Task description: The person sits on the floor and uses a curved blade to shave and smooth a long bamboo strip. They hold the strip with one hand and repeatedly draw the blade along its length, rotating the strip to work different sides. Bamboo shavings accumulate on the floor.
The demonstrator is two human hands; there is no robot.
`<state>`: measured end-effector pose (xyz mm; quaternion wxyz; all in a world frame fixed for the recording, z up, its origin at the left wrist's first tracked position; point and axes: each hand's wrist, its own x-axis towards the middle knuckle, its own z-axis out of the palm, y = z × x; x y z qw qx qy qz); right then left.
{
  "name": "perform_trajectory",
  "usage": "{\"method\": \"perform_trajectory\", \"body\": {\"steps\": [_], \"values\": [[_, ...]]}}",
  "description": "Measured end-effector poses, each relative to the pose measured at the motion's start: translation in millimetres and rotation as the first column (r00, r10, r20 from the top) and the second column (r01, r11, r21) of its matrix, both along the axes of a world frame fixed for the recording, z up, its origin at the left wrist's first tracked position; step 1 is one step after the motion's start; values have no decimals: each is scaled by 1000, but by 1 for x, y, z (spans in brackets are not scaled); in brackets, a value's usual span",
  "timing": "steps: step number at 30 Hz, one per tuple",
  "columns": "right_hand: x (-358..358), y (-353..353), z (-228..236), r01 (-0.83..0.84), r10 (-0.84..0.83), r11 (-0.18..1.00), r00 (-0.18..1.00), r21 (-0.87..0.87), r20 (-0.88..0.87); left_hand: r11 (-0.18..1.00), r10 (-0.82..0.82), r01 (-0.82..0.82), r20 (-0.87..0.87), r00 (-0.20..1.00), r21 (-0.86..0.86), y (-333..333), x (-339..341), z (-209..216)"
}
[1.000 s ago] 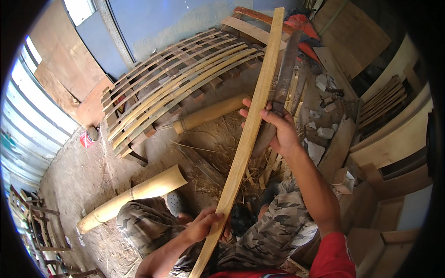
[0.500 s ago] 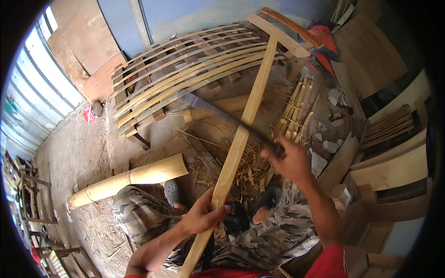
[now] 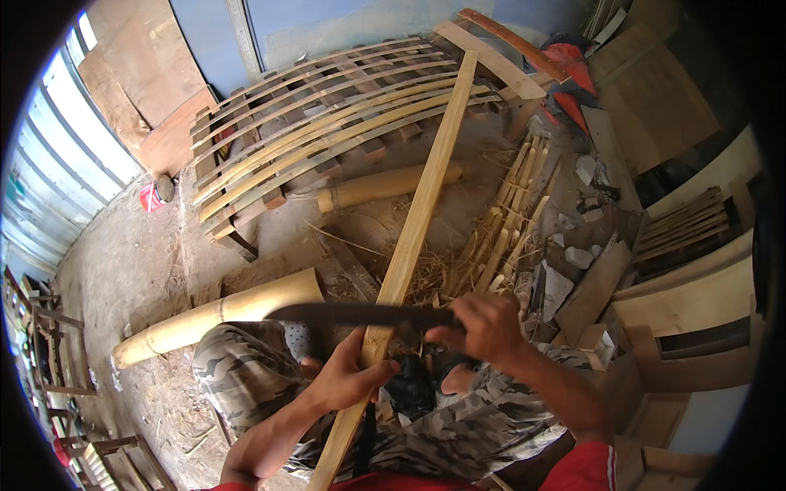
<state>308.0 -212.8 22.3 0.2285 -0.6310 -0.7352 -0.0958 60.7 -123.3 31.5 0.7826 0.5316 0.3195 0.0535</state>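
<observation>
A long bamboo strip (image 3: 422, 204) slants from my lap up to the far boards. My left hand (image 3: 352, 375) is wrapped round its lower part. In my right hand (image 3: 490, 326) I grip the handle of a machete (image 3: 348, 314), which is dark and long-bladed. The blade lies across the strip just above my left hand, its tip pointing left over my knee. Shavings (image 3: 434, 274) are heaped on the floor between my feet, beyond the blade.
A split bamboo piece (image 3: 221, 315) lies left of my knee, and a bamboo pole (image 3: 385, 186) farther ahead. Long strips rest on a slatted wooden rack (image 3: 327, 123) at the back. A bundle of bamboo sticks (image 3: 516, 204) and rubble (image 3: 579, 256) lie to the right.
My right hand has drawn the machete down along the strip toward my left hand, and its blade has turned nearly level. My left hand keeps its hold.
</observation>
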Motion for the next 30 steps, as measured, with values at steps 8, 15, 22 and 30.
{"method": "perform_trajectory", "body": {"steps": [8, 15, 22, 30], "values": [[4, 4, -2, -1, 1, 1000, 1000, -2, 30, 999, 51, -50, 54, 997, -13, 0, 8, 4], [19, 5, -4, 58, -59, 997, 998, -47, -22, 998, 51, -52, 54, 997, 19, 1, 7, 5], [14, 11, -6, 37, -37, 999, 999, 3, -36, 995, 101, -101, -7, 995, 16, 5, 6, 0], [23, 10, -17, 64, -64, 998, 996, -7, -58, 997, 78, -78, 22, 997, 17, 6, 7, 8]]}}
